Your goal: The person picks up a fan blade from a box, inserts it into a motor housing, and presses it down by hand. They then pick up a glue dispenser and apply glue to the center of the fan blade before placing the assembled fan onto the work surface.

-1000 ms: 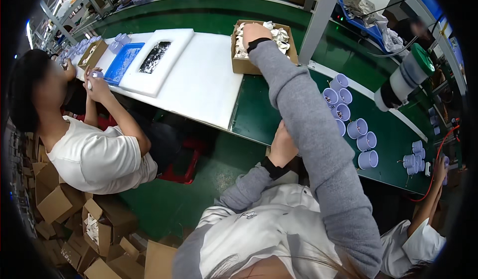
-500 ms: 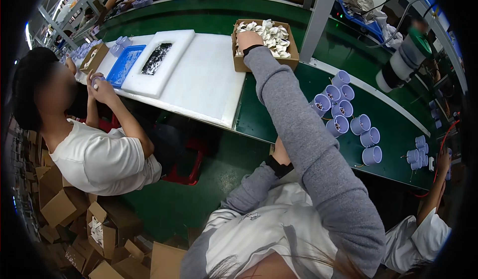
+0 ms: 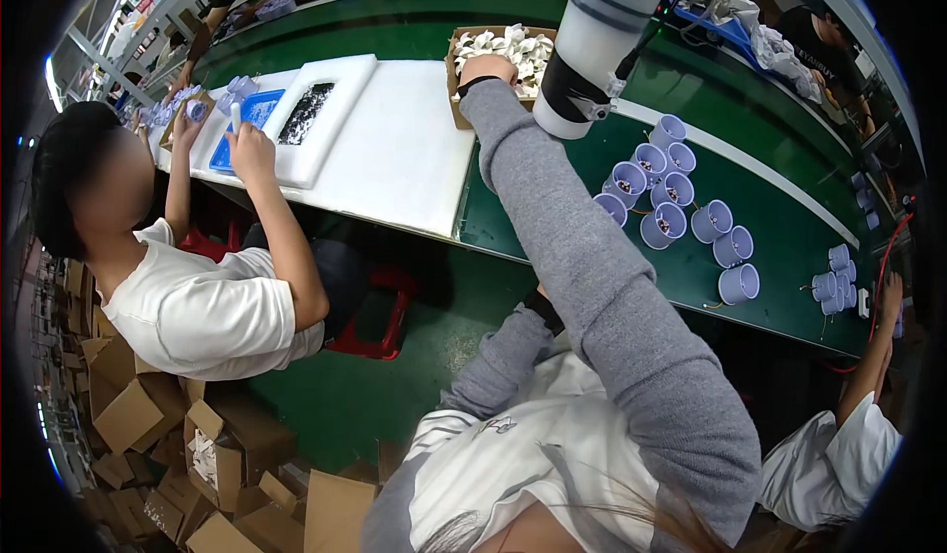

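My right hand (image 3: 488, 68) reaches into a cardboard box (image 3: 456, 111) at the far middle, down among small white curved plastic pieces (image 3: 525, 52). Its fingers are hidden in the pile, so whether they grip a piece does not show. My left hand (image 3: 541, 290) lies close to my body by the table's front edge, mostly hidden under my right sleeve; only a sliver beside its black wristband shows. To the right of my right arm, several light purple cups (image 3: 663, 225) with small parts and thin wires stand on the green table (image 3: 503, 218).
A large white and black cylinder (image 3: 592, 50) looms beside the box. To the left are a white foam sheet (image 3: 404, 158), a foam block (image 3: 340, 89) and a blue tray (image 3: 258, 107). A co-worker (image 3: 207, 296) sits there, hands raised; another person's arm (image 3: 873, 356) shows at right.
The cylinder has swung leftward from the far right to beside the box. My right hand stays in the box. The left co-worker's hands have moved apart, one lifting a white stick-like thing.
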Demonstrator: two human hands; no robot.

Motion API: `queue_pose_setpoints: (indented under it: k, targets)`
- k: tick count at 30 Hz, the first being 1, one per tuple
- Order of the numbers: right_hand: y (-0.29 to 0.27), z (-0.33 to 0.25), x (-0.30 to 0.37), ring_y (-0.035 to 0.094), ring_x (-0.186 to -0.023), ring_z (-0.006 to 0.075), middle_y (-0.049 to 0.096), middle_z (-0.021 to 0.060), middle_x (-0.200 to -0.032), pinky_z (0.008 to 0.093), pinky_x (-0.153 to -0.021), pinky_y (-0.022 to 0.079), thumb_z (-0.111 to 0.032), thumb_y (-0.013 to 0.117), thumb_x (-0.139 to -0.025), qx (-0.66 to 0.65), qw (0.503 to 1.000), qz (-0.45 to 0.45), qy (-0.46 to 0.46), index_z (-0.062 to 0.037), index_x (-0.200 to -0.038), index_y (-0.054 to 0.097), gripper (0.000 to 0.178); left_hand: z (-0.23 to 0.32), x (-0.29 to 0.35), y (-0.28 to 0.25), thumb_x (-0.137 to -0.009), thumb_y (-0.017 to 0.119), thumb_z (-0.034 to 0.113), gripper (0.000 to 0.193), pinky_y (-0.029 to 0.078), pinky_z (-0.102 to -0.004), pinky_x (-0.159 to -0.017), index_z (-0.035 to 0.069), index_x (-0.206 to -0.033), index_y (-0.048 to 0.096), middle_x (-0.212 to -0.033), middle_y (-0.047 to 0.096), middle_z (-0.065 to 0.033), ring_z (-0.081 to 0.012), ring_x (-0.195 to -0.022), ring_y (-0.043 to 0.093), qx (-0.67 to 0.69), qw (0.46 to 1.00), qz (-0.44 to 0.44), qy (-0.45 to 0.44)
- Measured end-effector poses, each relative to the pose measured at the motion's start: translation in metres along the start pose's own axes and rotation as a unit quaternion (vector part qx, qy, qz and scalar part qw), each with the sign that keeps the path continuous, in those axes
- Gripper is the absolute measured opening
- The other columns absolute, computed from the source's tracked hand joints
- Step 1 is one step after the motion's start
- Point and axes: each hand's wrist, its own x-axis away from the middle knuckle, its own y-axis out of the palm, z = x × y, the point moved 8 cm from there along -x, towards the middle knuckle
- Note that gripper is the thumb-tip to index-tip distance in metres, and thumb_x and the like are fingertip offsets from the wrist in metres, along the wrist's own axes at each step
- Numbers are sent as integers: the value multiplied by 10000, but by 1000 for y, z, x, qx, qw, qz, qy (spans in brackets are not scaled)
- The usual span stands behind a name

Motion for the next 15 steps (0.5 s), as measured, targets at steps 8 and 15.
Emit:
queue_pose_setpoints:
  k: [8, 15]
  targets:
    - [11, -2, -3, 651, -913, 273, 657, 116, -1076, 479, -708, 511, -210, 509, -910, -21, 998, -56, 12, -100, -1138, 651, 290, 0, -4, -18, -890, 566, 21, 521, 513, -222, -872, 14, -1364, 350, -1197, 476, -122, -150, -1075, 541, -167, 977, 126, 42]
    - [8, 2, -8, 645, -905, 265, 679, 70, -1009, 492, -760, 480, -203, 510, -907, 6, 998, -49, 30, -94, -1059, 683, 255, 22, 6, -3, -885, 587, 40, 527, 520, -217, -836, 20, -1356, 353, -1152, 507, -111, -143, -1022, 560, -260, 946, 134, 138]
